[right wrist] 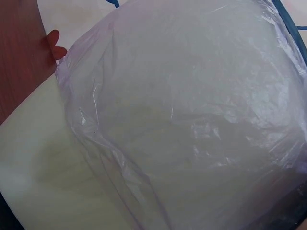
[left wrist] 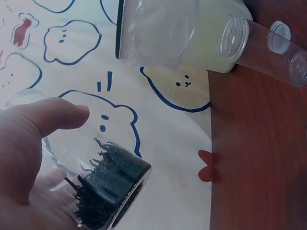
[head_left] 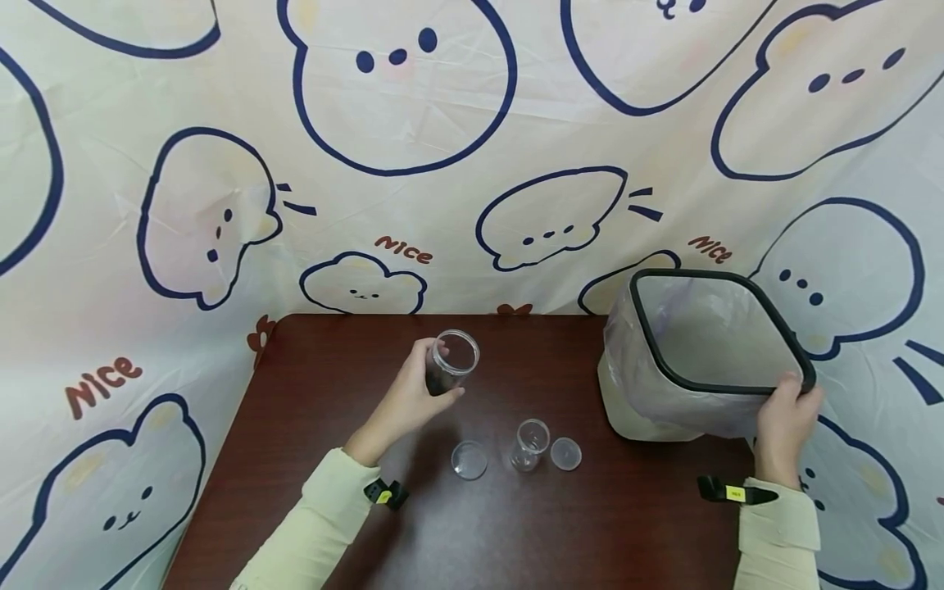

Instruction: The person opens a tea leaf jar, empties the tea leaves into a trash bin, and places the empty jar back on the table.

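My left hand grips a transparent plastic jar above the far middle of the table, its round mouth uncovered. Dark, dry, twisted leaves like loose tea lie at the jar's bottom in the left wrist view. At the right, my right hand holds the black rim of a cream trash bin, thumb over the edge. The bin leans, its wide opening facing up and toward me. A thin translucent bag lines it and hangs over the outside, filling most of the right wrist view.
A second, slimmer transparent jar stands lidless on the brown table. One round transparent lid lies left of it, and a smaller frosted lid lies right. Behind the table hangs a printed cloth.
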Demonstrator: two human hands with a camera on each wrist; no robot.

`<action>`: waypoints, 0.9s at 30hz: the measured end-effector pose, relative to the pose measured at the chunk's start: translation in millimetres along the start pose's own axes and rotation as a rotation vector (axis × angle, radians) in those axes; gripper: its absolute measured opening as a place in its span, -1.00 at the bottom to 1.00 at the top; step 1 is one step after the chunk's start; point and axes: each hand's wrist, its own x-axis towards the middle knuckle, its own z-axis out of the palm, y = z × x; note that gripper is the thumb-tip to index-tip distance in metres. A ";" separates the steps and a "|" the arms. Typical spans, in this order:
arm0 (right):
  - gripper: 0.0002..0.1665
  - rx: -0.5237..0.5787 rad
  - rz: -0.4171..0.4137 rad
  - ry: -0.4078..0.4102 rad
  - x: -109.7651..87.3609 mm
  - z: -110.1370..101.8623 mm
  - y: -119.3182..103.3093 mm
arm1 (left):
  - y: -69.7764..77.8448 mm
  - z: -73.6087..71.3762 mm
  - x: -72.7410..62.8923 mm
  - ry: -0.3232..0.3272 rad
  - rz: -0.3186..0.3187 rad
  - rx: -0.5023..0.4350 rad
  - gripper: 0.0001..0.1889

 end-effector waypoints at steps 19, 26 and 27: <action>-0.64 -0.023 0.016 0.010 0.9 -1.6 1.2 | 26.3 12.1 37.0 -0.039 0.038 0.048 -0.12; -0.63 -0.008 0.010 0.007 1.7 -1.1 1.7 | 38.9 18.6 53.7 -0.078 0.072 0.074 -0.16; -0.63 -0.006 0.011 0.006 1.8 -1.0 2.1 | 40.6 20.1 56.5 -0.085 0.075 0.077 -0.17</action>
